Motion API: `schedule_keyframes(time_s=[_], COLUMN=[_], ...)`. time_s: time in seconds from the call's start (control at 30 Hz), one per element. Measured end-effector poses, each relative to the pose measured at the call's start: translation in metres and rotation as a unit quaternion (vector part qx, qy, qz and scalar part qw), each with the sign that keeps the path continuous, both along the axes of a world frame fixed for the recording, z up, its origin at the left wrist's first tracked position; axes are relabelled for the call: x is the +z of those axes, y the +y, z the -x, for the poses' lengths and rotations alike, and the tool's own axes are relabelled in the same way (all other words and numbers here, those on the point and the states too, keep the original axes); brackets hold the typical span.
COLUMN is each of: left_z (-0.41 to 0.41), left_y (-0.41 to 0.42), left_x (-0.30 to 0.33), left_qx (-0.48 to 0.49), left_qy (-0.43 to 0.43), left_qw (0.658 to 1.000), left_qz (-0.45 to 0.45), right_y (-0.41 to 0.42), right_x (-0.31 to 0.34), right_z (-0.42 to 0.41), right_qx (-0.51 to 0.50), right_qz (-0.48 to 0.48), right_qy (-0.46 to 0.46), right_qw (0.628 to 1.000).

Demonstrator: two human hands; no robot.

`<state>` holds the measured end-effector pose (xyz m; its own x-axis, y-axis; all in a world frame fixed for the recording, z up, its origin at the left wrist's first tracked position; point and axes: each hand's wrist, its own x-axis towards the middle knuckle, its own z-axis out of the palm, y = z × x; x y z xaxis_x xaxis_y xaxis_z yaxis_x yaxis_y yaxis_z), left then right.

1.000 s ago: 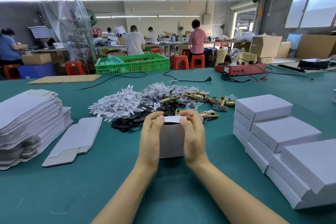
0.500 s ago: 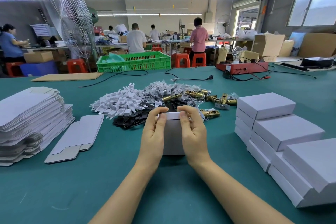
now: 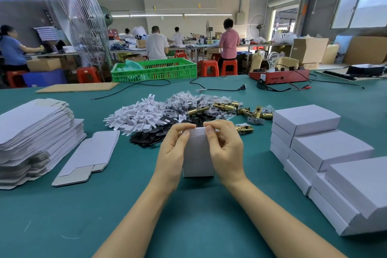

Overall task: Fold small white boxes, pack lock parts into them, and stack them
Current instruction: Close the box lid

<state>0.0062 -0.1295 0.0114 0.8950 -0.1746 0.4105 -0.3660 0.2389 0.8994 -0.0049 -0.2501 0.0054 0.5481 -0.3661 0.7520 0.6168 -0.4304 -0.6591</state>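
- Box in hand (image 3: pixel 198 153): small, white, stood on end on the green surface (image 3: pixel 188 216); taken as landmark for all entries below. Upper flap pressed down, apparently being tucked shut; lower end resting on the surface.
- Left hand (image 3: pixel 172 153): wrapped round the left side of the box, thumb and fingertips pinching the top edge. Grip closed on the box.
- Right hand (image 3: pixel 225 151): wrapped round the right side of the box, fingers curled over the top flap. Grip likewise closed on the box.
- Flat blanks (image 3: pixel 35 132): tall pile, well to the left of the box, unfolded. One loose blank (image 3: pixel 90 157) lying between pile and box.
- Lock parts: white plastic pieces (image 3: pixel 136 117) and black plates (image 3: pixel 150 136) heaped just behind the box; brass latches (image 3: pixel 245 111) in clear bags behind and to the right.
- Finished boxes (image 3: pixel 326 153): closed, stacked in stepped rows to the right of the box.
- Contents of the held box: could not be told.
- Progress, as judged: a good number done and stacked; present box near closing, not yet stacked; most blanks and many parts left to work through.
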Motion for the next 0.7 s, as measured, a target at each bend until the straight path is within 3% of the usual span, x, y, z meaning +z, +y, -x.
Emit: schedule_keyframes(time_s=[0.13,0.47,0.7], left_z=[-0.002,-0.005,-0.005], left_y=[0.003,0.002,0.001], left_x=[0.001,-0.006,-0.011], left_qx=[-0.022,-0.012,0.003], left_qy=[0.023,-0.020,-0.069], left_qw=[0.999,0.999,0.996], left_qz=[0.016,-0.041,-0.054], right_y=[0.000,-0.008,-0.008], right_x=[0.005,-0.005,-0.019], right_z=[0.003,0.001,-0.002], right_qx=[0.031,-0.020,-0.005], right_qz=[-0.032,0.111,0.145], right_qy=[0.015,-0.064,-0.053], right_qw=[0.999,0.992,0.988])
